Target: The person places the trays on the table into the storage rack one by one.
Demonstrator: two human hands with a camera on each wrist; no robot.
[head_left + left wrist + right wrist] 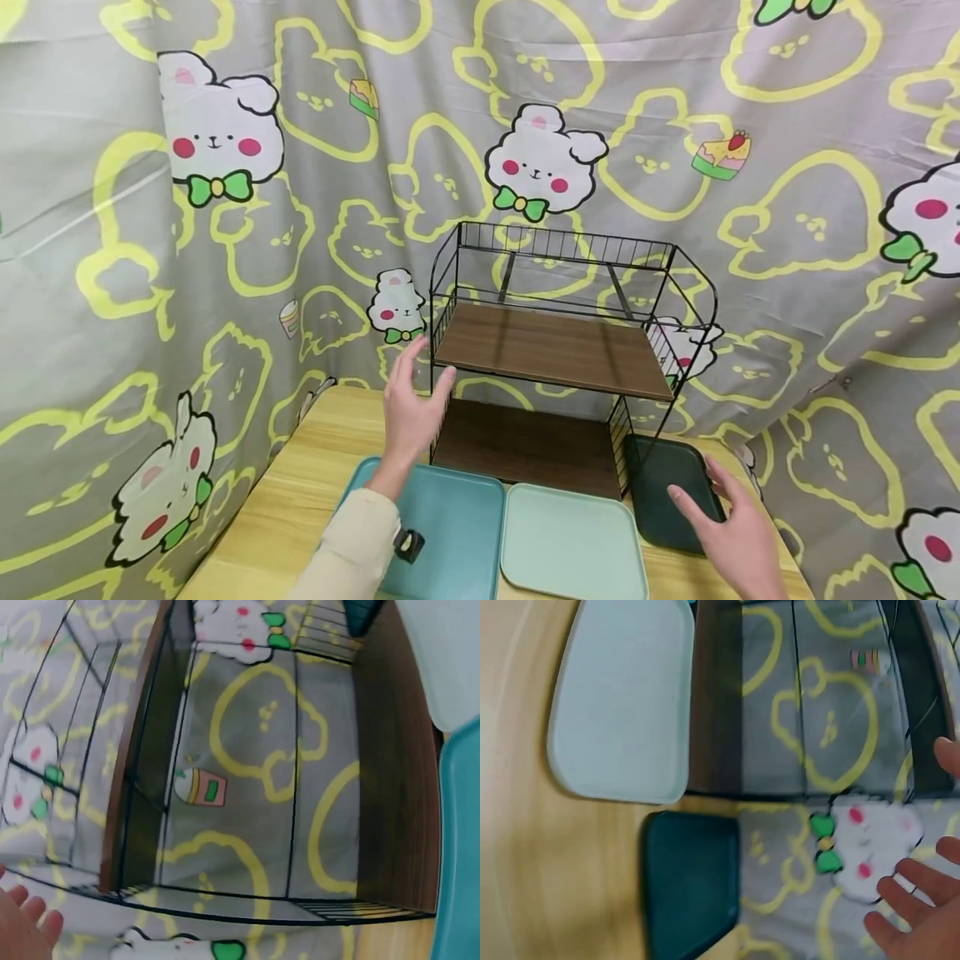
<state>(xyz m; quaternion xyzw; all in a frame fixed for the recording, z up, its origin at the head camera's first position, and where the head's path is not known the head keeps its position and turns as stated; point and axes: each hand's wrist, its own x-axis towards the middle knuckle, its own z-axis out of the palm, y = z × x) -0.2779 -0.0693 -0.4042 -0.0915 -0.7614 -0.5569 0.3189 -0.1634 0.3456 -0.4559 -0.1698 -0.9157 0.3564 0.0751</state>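
A black wire rack [555, 346] with two brown wooden shelves stands at the back of the table, both shelves bare. My left hand [415, 408], fingers spread, is raised by the rack's left side and holds nothing. Over the dark green tray [667, 492] at the right, my right hand [738, 533] hovers with fingers apart, also holding nothing. In front of the rack lie a blue tray [457, 525] at left, partly under my left forearm, and a pale mint tray [573, 542] in the middle. The right wrist view shows my right fingers [922, 881] well apart from the trays.
The wooden table [262, 508] shows along the left and front. A grey curtain [330, 167] printed with yellow outlines and white rabbits hangs behind and on both sides, close to the rack. A small black object [408, 545] is at my left cuff.
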